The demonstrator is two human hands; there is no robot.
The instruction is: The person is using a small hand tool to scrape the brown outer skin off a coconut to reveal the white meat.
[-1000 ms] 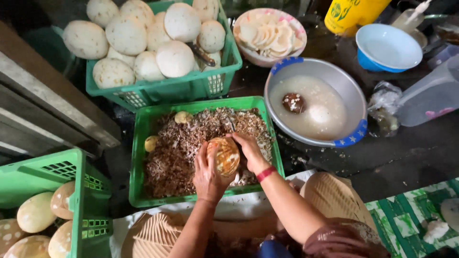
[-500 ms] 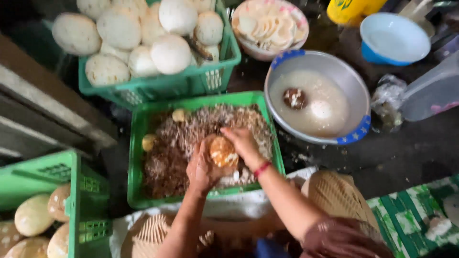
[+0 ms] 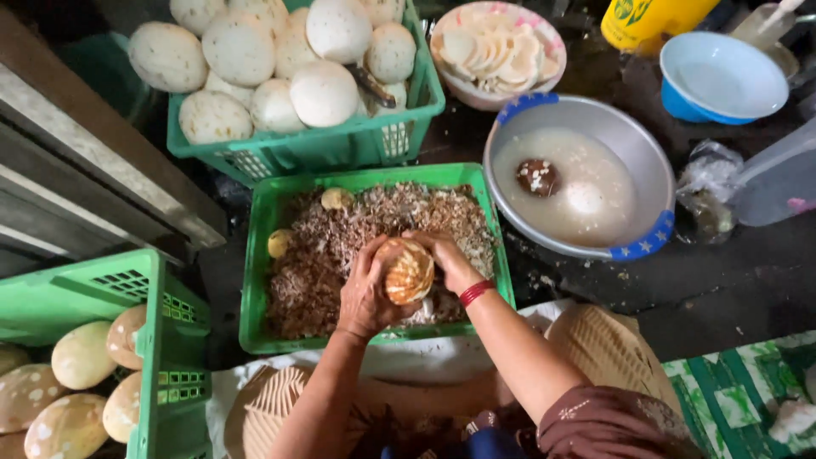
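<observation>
Holding a partly peeled coconut (image 3: 406, 270) over the green crate of brown shavings (image 3: 270, 255) so the scraps fall inside, the left hand (image 3: 367, 293) cups it tightly from below while the right hand (image 3: 444, 259) closes around its top side.

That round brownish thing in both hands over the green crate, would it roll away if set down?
Probably yes: the peeled coconut looks rounded, like those piled in the upper crate, so it would likely roll on a flat surface. It seems stiff, keeping its shape between the left hand and right hand. The shavings beneath might cushion and stop it.
</observation>
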